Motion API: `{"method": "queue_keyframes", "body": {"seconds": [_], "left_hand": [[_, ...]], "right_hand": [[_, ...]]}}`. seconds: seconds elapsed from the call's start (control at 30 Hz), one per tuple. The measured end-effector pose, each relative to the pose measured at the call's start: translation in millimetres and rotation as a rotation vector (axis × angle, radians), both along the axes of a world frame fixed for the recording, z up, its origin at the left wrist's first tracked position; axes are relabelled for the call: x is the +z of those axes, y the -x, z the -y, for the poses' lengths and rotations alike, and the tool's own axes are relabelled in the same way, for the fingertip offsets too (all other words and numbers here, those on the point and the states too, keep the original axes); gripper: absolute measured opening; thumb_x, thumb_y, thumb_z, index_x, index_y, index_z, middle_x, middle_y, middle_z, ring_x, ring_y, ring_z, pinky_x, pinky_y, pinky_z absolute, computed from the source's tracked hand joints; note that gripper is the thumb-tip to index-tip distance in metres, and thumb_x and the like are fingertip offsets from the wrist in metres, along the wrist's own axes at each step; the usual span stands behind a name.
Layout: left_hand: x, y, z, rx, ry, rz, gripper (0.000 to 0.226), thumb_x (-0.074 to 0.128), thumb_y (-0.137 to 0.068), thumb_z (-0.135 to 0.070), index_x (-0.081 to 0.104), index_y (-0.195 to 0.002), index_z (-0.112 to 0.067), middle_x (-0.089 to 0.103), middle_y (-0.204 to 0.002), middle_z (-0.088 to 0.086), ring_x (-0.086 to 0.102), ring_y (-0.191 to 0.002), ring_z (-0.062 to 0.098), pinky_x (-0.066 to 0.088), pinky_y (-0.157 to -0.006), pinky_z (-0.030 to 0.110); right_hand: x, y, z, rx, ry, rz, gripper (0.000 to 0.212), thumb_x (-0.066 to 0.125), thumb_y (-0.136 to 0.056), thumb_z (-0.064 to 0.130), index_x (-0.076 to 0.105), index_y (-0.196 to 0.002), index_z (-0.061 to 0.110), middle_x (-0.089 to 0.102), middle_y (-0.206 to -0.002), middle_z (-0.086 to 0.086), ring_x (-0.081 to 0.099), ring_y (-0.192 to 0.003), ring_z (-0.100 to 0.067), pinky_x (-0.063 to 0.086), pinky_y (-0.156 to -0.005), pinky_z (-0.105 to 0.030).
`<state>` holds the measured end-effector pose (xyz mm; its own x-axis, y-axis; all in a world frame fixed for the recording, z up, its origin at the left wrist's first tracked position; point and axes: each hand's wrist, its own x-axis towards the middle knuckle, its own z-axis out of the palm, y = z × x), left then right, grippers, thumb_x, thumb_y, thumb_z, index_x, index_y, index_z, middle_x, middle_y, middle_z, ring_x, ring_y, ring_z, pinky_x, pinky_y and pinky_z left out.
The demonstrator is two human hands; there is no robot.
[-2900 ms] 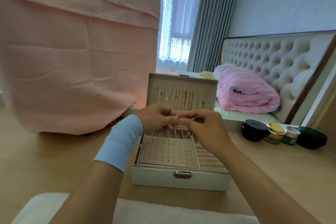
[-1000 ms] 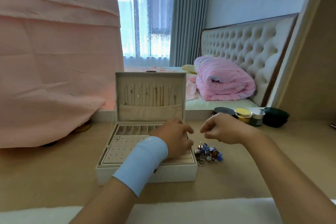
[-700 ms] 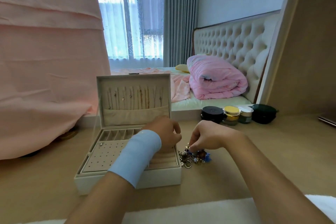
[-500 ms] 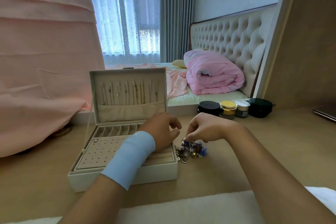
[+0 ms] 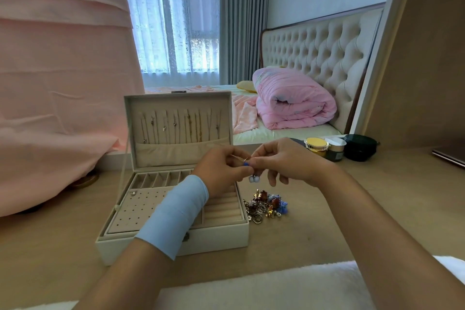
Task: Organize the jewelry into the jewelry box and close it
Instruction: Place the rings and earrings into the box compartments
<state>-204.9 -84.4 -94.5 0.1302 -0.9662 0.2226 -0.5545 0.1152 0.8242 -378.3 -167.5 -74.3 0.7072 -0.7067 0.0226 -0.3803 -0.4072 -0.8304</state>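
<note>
A white jewelry box [image 5: 216, 235] stands open on the wooden floor, its raised lid [image 5: 177, 121] hung with several thin necklaces. One small stud sits in the perforated earring panel [image 5: 137, 205]. A pile of loose jewelry [image 5: 265, 205] lies on the floor just right of the box. Above the box's right edge my left hand [image 5: 221, 171] and my right hand [image 5: 284, 161] together pinch a small earring [image 5: 253, 178] with a blue bead and pale dangling beads.
Several cosmetic jars [image 5: 337, 148] stand on the floor at the back right, by the bed [image 5: 289, 131]. A pink draped cloth [image 5: 63, 83] fills the left. A white fluffy rug [image 5: 264, 289] lies along the near edge. A flat dark device [image 5: 449, 156] sits at far right.
My right hand picked an earring out of the pile and lifted it. My left hand rose off the box to meet it. Both now hold the earring above the box.
</note>
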Motion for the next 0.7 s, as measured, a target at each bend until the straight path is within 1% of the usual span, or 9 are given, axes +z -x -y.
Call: {"method": "queue_keyframes", "body": {"seconds": [0.1,0.17,0.23,0.3,0.37,0.43,0.53,0.63,0.7], "left_hand": [[-2,-4,1,0.009,-0.004,0.026,0.017,0.073,-0.085,-0.014,0.072,-0.101,-0.015,0.071,-0.077,-0.001,0.064,-0.068,0.007,0.055,-0.069,0.024],[-4,-4,2,0.020,0.001,0.059,0.013,0.073,-0.085,-0.014,0.073,-0.097,-0.017,0.070,-0.077,-0.001,0.062,-0.066,0.006,0.055,-0.071,0.026],[-5,-3,2,0.034,0.007,0.089,0.010,0.072,-0.085,-0.016,0.072,-0.095,-0.019,0.067,-0.073,-0.004,0.057,-0.063,0.003,0.051,-0.068,0.023],[-5,-1,2,0.042,0.008,0.104,0.008,0.070,-0.087,-0.018,0.071,-0.095,-0.020,0.066,-0.074,-0.001,0.055,-0.063,0.004,0.050,-0.067,0.022],[-4,1,2,0.042,0.004,0.099,0.007,0.068,-0.088,-0.020,0.071,-0.094,-0.018,0.068,-0.081,0.007,0.057,-0.067,0.010,0.053,-0.073,0.031],[-5,2,1,0.038,-0.001,0.096,0.007,0.067,-0.089,-0.020,0.071,-0.094,-0.017,0.069,-0.085,0.010,0.059,-0.069,0.014,0.055,-0.077,0.036],[-5,3,2,0.042,-0.010,0.098,0.009,0.065,-0.090,-0.020,0.070,-0.095,-0.015,0.070,-0.089,0.014,0.059,-0.072,0.016,0.055,-0.079,0.038],[-3,1,1,0.058,-0.026,0.055,0.006,0.065,-0.091,-0.021,0.070,-0.091,-0.017,0.071,-0.090,0.013,0.062,-0.076,0.019,0.056,-0.080,0.040],[0,-1,-1,0.052,-0.036,-0.010,0.006,0.065,-0.091,-0.019,0.068,-0.086,-0.020,0.071,-0.089,0.011,0.063,-0.078,0.018,0.057,-0.077,0.038]], "right_hand": [[-5,0,6,-0.045,-0.010,-0.063,0.020,0.057,-0.102,0.031,0.067,-0.111,0.015,0.077,-0.089,-0.005,0.061,-0.055,-0.014,0.041,-0.044,-0.022],[-11,1,10,-0.088,0.077,-0.230,0.019,0.051,-0.104,0.024,0.067,-0.111,0.015,0.076,-0.089,-0.004,0.059,-0.056,-0.014,0.047,-0.050,-0.027],[-17,3,15,-0.112,0.170,-0.437,0.020,0.054,-0.101,0.020,0.070,-0.111,0.014,0.072,-0.092,-0.004,0.059,-0.060,-0.014,0.052,-0.059,-0.029],[-22,4,17,-0.129,0.193,-0.599,0.023,0.060,-0.099,0.025,0.071,-0.114,0.012,0.071,-0.093,-0.004,0.059,-0.060,-0.013,0.047,-0.050,-0.024],[-24,4,17,-0.139,0.198,-0.692,0.029,0.068,-0.094,0.035,0.073,-0.112,0.012,0.073,-0.093,-0.006,0.060,-0.060,-0.013,0.041,-0.043,-0.020],[-27,3,17,-0.136,0.198,-0.719,0.032,0.073,-0.090,0.038,0.076,-0.108,0.012,0.074,-0.089,-0.006,0.059,-0.059,-0.013,0.038,-0.038,-0.018],[-31,2,16,-0.122,0.180,-0.694,0.027,0.078,-0.087,0.033,0.078,-0.105,0.013,0.071,-0.079,-0.001,0.057,-0.057,-0.009,0.037,-0.037,-0.015],[-32,4,17,-0.092,0.171,-0.693,0.023,0.078,-0.087,0.032,0.079,-0.103,0.016,0.075,-0.089,-0.001,0.059,-0.061,-0.009,0.041,-0.043,-0.017],[-28,6,17,-0.080,0.162,-0.697,0.017,0.074,-0.091,0.029,0.077,-0.104,0.018,0.076,-0.093,-0.001,0.062,-0.062,-0.010,0.043,-0.046,-0.019]]}}
